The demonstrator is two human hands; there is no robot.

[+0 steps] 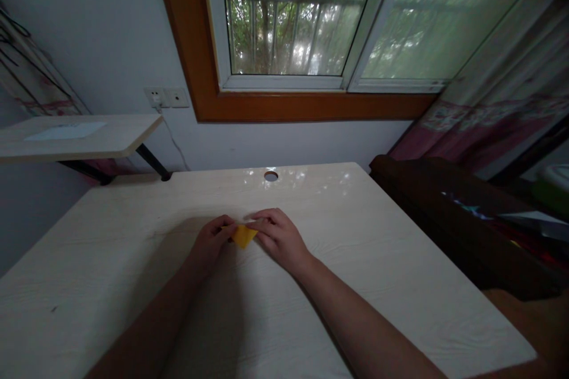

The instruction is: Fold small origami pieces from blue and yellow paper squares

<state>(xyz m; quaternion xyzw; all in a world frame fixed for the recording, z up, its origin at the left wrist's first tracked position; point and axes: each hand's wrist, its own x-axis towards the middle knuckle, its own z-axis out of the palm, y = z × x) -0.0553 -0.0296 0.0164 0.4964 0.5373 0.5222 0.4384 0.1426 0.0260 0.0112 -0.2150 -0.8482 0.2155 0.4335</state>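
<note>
A small piece of folded yellow paper (pixel 244 237) is between my two hands, low over the pale wooden desk (pixel 284 320). It looks like a triangle with its point toward me. My left hand (pixel 215 241) pinches the paper's left corner between thumb and fingers. On the other side, my right hand (pixel 278 237) has its fingertips closed on the upper right edge. The fingers cover both upper corners, so the folds there are hidden.
A raised shelf (pixel 133 130) on black legs stands at the desk's back left, with a sheet of paper (pixel 66 131) on it. A cable hole (pixel 271 176) is near the back edge. Dark brown furniture (pixel 427 207) adjoins the right side, below a curtain (pixel 498 95).
</note>
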